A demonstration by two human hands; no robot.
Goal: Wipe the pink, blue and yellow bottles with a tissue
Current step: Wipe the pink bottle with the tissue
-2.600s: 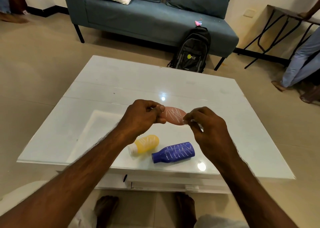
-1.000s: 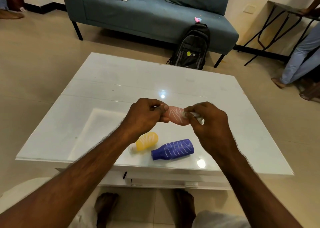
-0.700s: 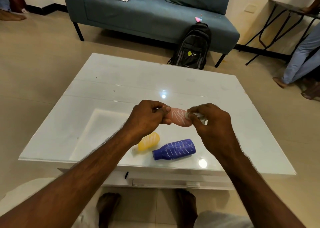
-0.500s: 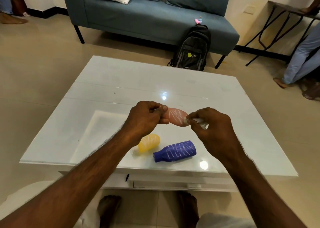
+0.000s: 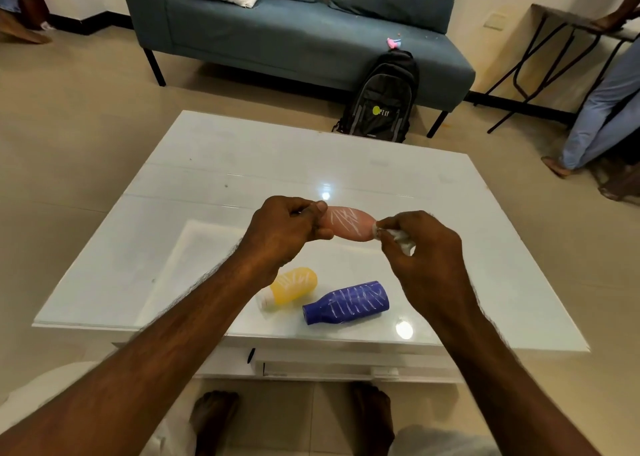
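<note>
The left hand (image 5: 284, 234) gripped the pink bottle (image 5: 349, 223) above the glossy white table (image 5: 221, 164); the right hand (image 5: 426, 247) pinched a crumpled tissue (image 5: 398, 235) against its end. The yellow bottle (image 5: 294, 286) and blue bottle (image 5: 348, 302) lay near the front edge, the far half bare.

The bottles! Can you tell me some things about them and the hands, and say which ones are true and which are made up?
1. The pink bottle is held up above the white table. True.
2. The left hand holds the tissue. False: the tissue is in the right hand, at the right end of the pink bottle.
3. The yellow bottle and the blue bottle lie on their sides on the table. True.
4. The blue bottle stands upright on the sofa. False: it lies on the table, right of the yellow one.
5. All three bottles have white scribble marks. True.
</note>
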